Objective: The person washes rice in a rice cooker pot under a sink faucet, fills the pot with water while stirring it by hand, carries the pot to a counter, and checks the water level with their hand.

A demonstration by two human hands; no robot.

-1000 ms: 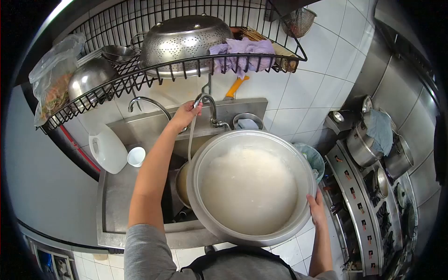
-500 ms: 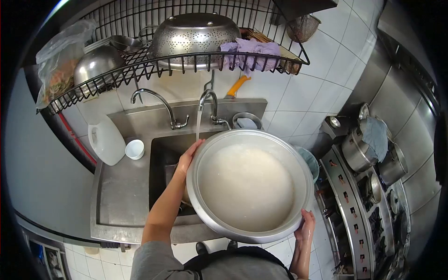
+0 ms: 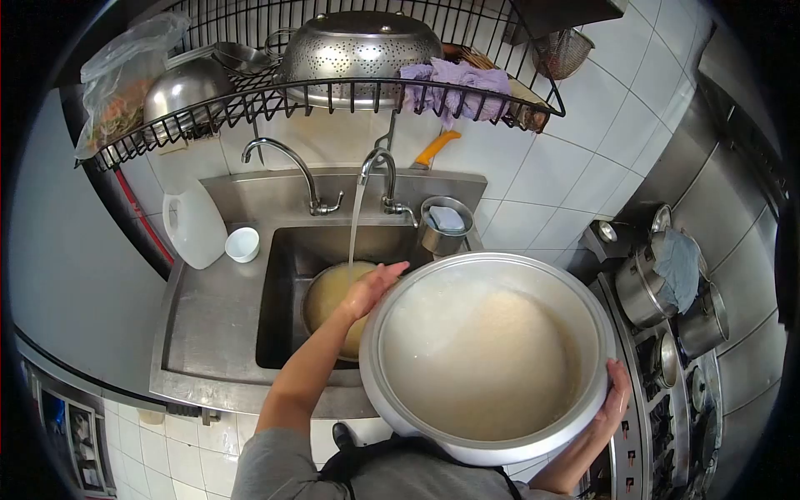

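Note:
A wide silver metal pot (image 3: 492, 450) with cloudy whitish contents (image 3: 483, 367) is held up in front of me, right of the sink and slightly tilted. My left hand (image 3: 377, 287) lies against its left outer side, fingers stretched along the wall below the rim. At the lower right side, my right hand (image 3: 615, 392) grips the pot, with part of the fingers hidden behind it. A stream of water (image 3: 357, 221) runs from the right faucet (image 3: 383, 171) into a round vessel of yellowish, cloudy liquid (image 3: 333, 292) in the sink basin (image 3: 279, 333).
A white bowl (image 3: 242, 245) and a white plastic jug (image 3: 193, 225) stand on the left drainboard (image 3: 200, 333). Overhead, a black wire rack (image 3: 250, 108) carries a colander (image 3: 358, 58) and a purple cloth (image 3: 458, 87). A stove with pots (image 3: 646, 287) stands at the right.
The pot has moved right, away from over the sink, uncovering the vessel in the basin. Its contents have shifted, and the left hand's fingers are now stretched out further. Water keeps running.

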